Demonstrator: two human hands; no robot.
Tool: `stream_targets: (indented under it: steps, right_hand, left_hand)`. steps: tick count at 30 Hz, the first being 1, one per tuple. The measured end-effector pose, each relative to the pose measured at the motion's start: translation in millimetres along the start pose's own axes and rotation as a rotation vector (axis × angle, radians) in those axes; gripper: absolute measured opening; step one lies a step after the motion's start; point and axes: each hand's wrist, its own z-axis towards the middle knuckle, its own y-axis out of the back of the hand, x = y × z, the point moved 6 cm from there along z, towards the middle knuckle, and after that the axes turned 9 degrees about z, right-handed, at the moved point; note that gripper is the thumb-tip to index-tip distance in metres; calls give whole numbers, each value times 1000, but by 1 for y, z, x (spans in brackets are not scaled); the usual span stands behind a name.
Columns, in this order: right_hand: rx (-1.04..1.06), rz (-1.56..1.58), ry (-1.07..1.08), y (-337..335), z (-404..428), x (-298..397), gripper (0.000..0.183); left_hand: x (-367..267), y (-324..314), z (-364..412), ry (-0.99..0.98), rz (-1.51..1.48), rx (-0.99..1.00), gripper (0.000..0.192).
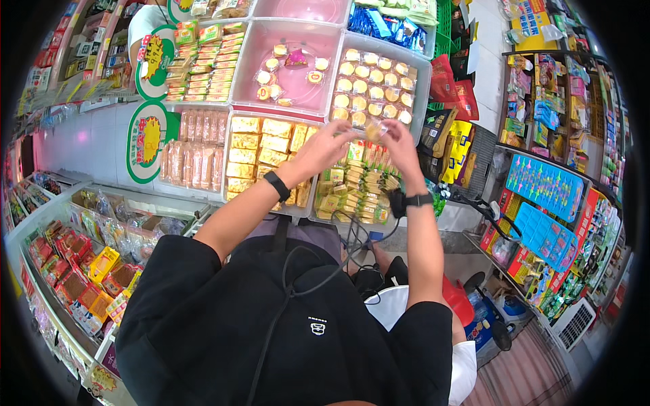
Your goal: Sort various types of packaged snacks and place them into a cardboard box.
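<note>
A small round cake in a clear wrapper [375, 131] is held up by my right hand [400, 144], its fingertips pinching the packet's right side. Close by on the left is my left hand [325, 144], fingers bent toward the packet; whether they grip the wrapper's edge cannot be made out. Both hands hover around the front edge of a clear plastic bin [424, 96] lined with rows of similar wrapped round cakes [376, 76]. Below my right hand sits a bin of green-and-yellow wrapped snacks [355, 188]. Golden wrapped snacks [244, 155] fill the bin under my left forearm.
A bin with a pink bottom [289, 38] holds several scattered round cakes and a purple packet. Long brown wrapped snacks [195, 162] lie at left beside green-rimmed signs [147, 142]. Red pouches [454, 86] stand right. A black cable [350, 238] hangs below my right wrist.
</note>
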Motion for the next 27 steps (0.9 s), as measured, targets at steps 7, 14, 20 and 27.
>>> stream_targets:
  steps: [7,14,20,27]
  right_hand:
    - [3,-634,223,45,82,-20,30]
    - [-2,-758,137,44,95,-60,25]
    - [-138,-929,219,30,84,-54,28]
    - [-239,-1180,122,10,68,-30,30]
  left_hand:
    - [88,13,-2,125,262,-75,16]
    - [146,13,5,210,424,48,15]
    - [164,-6,3,238,487,132,22]
    - [168,-12,5,293,473,273,25]
